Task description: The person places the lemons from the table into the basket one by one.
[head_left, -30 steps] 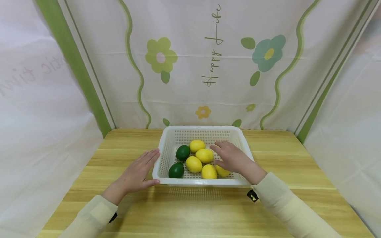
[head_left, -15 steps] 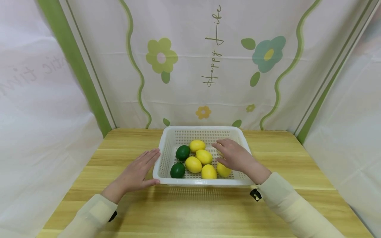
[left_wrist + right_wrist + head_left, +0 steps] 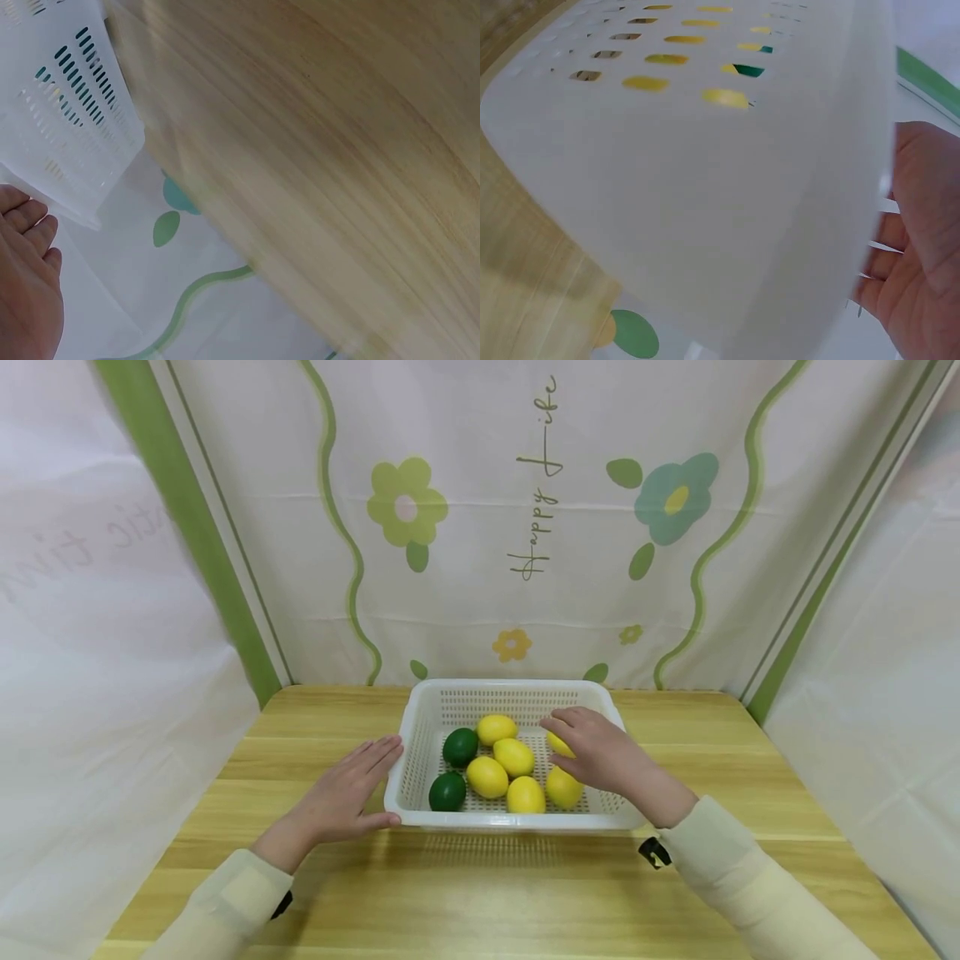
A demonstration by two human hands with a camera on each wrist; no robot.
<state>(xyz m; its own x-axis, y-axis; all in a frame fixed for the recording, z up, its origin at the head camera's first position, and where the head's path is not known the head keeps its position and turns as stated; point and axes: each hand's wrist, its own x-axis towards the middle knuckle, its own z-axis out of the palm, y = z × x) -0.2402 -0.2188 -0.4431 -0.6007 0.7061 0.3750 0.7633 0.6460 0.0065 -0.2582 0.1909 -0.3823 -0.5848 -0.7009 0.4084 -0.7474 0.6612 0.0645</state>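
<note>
A white plastic basket (image 3: 517, 820) stands on the table with several yellow lemons (image 3: 513, 757) and two dark green, egg-shaped fruits (image 3: 447, 792) in it. My left hand (image 3: 341, 797) lies at the basket's left wall, fingers straight with tips at the rim, thumb toward the front corner. Over the right side of the basket is my right hand (image 3: 600, 756), its fingers loosely bent. Beneath those fingers a lemon (image 3: 559, 743) shows partly, and another lemon (image 3: 565, 787) lies just in front of the thumb. In the right wrist view, the basket wall hides the fingertips.
The wooden table (image 3: 480, 902) reaches back to a white cloth (image 3: 480, 568) with printed flowers and lettering. Cloth side walls (image 3: 127, 693) rise left and right. Black wrist straps (image 3: 654, 853) show beneath the sleeves.
My right hand has shifted a little to the right, uncovering more of the two lemons beside it. The front green fruit has moved slightly right. My left hand stays at the rim.
</note>
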